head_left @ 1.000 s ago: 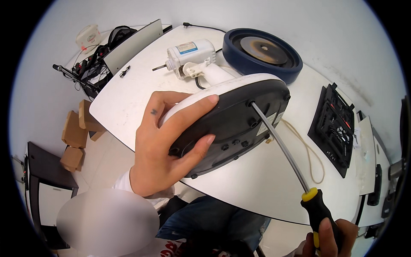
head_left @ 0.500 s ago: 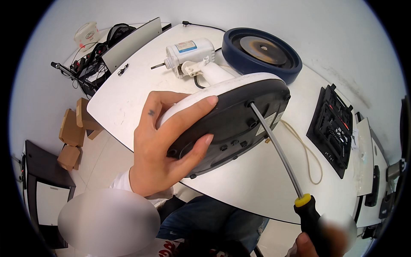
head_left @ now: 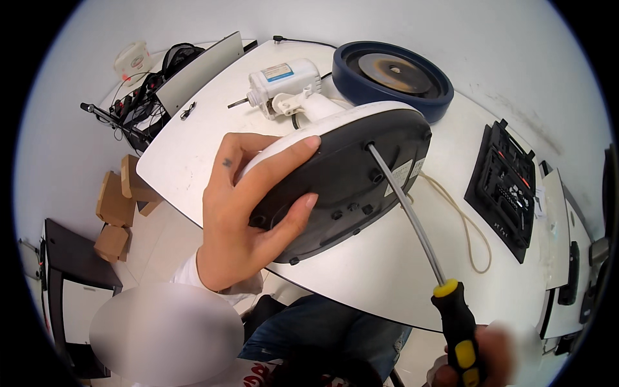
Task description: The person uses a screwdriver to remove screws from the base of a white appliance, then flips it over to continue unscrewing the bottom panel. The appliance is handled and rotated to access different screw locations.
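Note:
An electric fan without blades lies tipped over on the table, its white base raised so that the black underside (head_left: 342, 171) faces me. My left hand (head_left: 238, 222) grips the base's left side, fingers over the rim and thumb against the underside. A long screwdriver (head_left: 456, 316) with a black and yellow handle slants up from the lower right. Its tip sits in a hole near the underside's upper edge. My right hand (head_left: 493, 353), partly blurred, is closed around the handle. Behind the base lies the white motor housing (head_left: 291, 77), its metal shaft pointing left.
A dark blue round rim with a grey disc (head_left: 390, 69) lies at the back. On the right is an open black tool case (head_left: 500, 200). A beige cord (head_left: 474, 238) loops beside the base. Cardboard boxes (head_left: 116, 200) stand on the floor at left, near a grey panel (head_left: 201, 71) and cables.
The screwdriver handle has turned in my right hand, and yellow patches on it now show. Base and screwdriver sit slightly further left in view. My left hand keeps its hold.

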Motion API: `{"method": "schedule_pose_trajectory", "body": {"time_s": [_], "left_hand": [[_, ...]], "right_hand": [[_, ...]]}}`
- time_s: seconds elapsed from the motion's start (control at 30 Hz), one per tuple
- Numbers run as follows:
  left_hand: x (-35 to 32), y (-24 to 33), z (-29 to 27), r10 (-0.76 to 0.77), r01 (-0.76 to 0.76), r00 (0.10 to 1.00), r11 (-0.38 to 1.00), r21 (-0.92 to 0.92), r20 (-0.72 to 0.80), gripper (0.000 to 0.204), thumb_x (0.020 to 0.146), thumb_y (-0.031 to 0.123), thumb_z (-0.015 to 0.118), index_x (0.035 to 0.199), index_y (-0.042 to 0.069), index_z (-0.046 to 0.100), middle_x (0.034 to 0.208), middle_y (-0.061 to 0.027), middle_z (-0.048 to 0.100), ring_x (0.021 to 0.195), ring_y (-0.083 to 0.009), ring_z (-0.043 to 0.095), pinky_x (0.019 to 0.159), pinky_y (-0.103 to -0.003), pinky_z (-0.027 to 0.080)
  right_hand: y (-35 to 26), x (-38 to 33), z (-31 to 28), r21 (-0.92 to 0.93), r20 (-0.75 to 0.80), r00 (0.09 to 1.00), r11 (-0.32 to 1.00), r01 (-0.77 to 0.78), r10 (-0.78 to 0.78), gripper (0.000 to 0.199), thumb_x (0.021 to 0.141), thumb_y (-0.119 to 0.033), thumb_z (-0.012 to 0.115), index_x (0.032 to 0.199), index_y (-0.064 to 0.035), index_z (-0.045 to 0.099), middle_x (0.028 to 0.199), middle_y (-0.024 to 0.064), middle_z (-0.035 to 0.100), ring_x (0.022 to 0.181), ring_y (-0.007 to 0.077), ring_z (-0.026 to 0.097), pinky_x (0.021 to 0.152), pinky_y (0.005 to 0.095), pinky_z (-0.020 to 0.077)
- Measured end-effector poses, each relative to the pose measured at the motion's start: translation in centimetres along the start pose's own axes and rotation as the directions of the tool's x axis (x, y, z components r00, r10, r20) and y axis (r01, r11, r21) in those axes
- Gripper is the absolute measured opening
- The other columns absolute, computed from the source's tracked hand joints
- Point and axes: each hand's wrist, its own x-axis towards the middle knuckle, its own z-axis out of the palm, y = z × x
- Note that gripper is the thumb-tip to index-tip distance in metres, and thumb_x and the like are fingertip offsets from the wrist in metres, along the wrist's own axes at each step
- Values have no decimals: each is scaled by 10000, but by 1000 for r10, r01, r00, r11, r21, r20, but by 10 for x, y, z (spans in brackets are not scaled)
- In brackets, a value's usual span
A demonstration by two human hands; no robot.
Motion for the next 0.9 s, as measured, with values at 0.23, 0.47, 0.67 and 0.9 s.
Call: {"method": "schedule_pose_trajectory", "body": {"time_s": [0.23,0.47,0.67,0.9], "left_hand": [[-3,-1,3,8,-6,999,999,37,-46,447,628,21,660,1068,67,593,908,-117,486,753,-196,513,663,-263,426],[-8,-2,10,11,-8,996,999,43,-86,448,630,39,653,1072,37,575,908,-122,508,806,-211,489,713,-283,403],[-15,-4,13,-10,18,998,992,123,-69,434,681,60,593,1106,3,524,1015,-116,525,934,-211,511,885,-289,351],[-12,7,25,-49,63,988,994,89,-146,421,742,101,592,1140,-4,506,1128,-129,532,1036,-213,503,926,-310,352]], "right_hand": [[0,1,1,-123,57,991,984,131,-125,310,703,-128,706,993,-97,602,831,158,586,620,247,601,505,278,481],[6,-2,15,8,-135,983,992,123,-121,353,677,23,676,987,-84,547,902,197,562,717,273,612,576,272,525],[15,-17,26,437,-210,978,894,99,-6,383,803,-134,583,1112,-63,367,1033,288,491,763,283,611,630,280,546],[69,1,37,495,-367,886,746,445,-285,689,748,-148,659,1246,-130,184,1197,324,345,921,368,569,718,324,552]]}}
